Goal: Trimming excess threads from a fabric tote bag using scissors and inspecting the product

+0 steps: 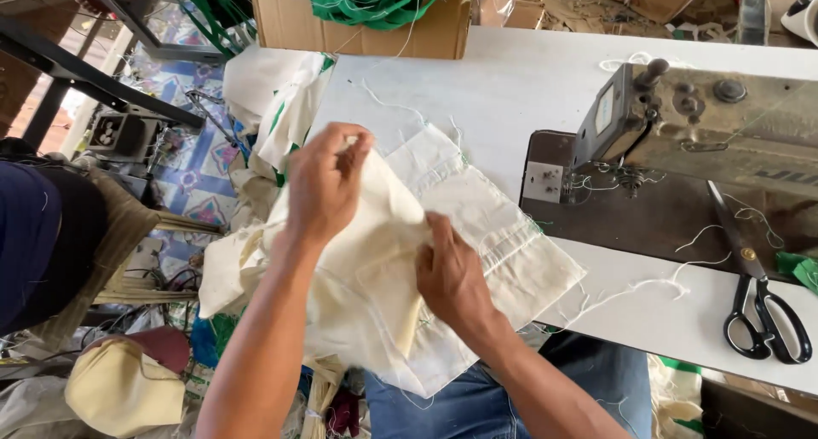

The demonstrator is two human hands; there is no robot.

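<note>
Cream cloth bag worked w/ both hands at table edge.

Left hand [326, 183] pinches top edge of cream cloth bag [383, 260], lifting it; right hand [450, 273] grips a fold lower down, fingers closed on fabric. Bag lies partly on white table [511, 89], partly hanging over near edge above lap in blue jeans [528, 396]. More cream pieces stacked under it, loose white threads around. At 3 o'clock from hands: sewing machine [682, 124], black-handled scissors [758, 294] on its base. At 12 o'clock: cardboard box [358, 30] w/ green fabric [375, 0] & thread heaped in it, spilling over rim. At 9 o'clock, off table: cream pile w/ green trim, tiled floor [196, 166] below.
</note>
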